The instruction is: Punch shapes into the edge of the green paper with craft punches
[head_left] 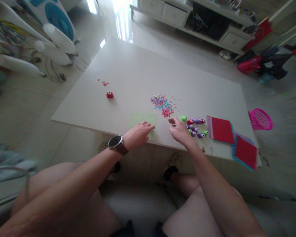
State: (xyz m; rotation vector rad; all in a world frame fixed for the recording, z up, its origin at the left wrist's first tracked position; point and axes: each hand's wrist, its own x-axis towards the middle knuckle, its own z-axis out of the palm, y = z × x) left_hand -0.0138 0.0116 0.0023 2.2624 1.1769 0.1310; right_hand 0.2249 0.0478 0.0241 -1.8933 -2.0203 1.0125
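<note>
My left hand (141, 134), with a watch (115, 142) on its wrist, rests on a pale green sheet of paper (138, 119) at the table's near edge. Its fingers are stretched out, with nothing seen in them. A row of tiny marks runs down the sheet's right side. To the right of the sheet, my right hand (179, 130) hovers with loosely bent fingers and a gap between them. Just beyond it lies a scattered heap of small confetti pieces (164, 104) in pink, blue and purple. Small round-eyed toy figures (193, 129) in purple, green and red sit beside this hand.
Red and blue sheets lie in two stacks (222, 130) (246, 152) at the table's right end. A red round-eyed figure (110, 95) and a few red pieces (105, 84) are on the left. A pink basket (261, 119) stands beyond the white table (138, 72).
</note>
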